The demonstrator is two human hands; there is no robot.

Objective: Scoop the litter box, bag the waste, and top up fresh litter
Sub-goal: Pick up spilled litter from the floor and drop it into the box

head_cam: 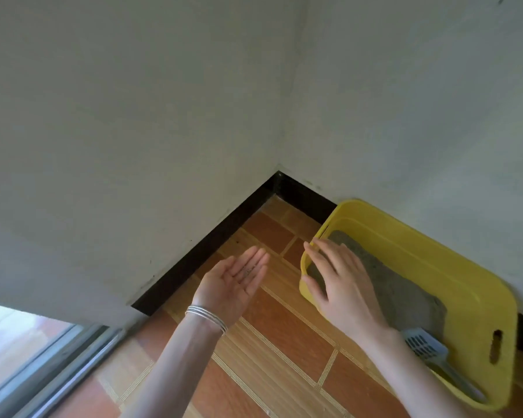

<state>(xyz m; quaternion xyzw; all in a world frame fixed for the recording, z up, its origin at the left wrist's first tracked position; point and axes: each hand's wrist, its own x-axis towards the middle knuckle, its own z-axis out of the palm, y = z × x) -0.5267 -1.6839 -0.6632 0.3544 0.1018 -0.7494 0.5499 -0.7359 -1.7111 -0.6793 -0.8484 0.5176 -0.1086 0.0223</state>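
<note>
My view: the right hand [341, 285] covers part of the near rim of the litter box [453, 267], its wrist hiding the tip of the scoop [426, 348]. Specks on the left hand [239, 276]: too small for me to identify.

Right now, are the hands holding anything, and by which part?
Nothing is held. Left hand open, palm up, a few grains on it; right hand open over the litter box.

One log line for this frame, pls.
left hand open, palm up, few grains on it | right hand open over litter box corner | scoop lying in box, unheld
</note>
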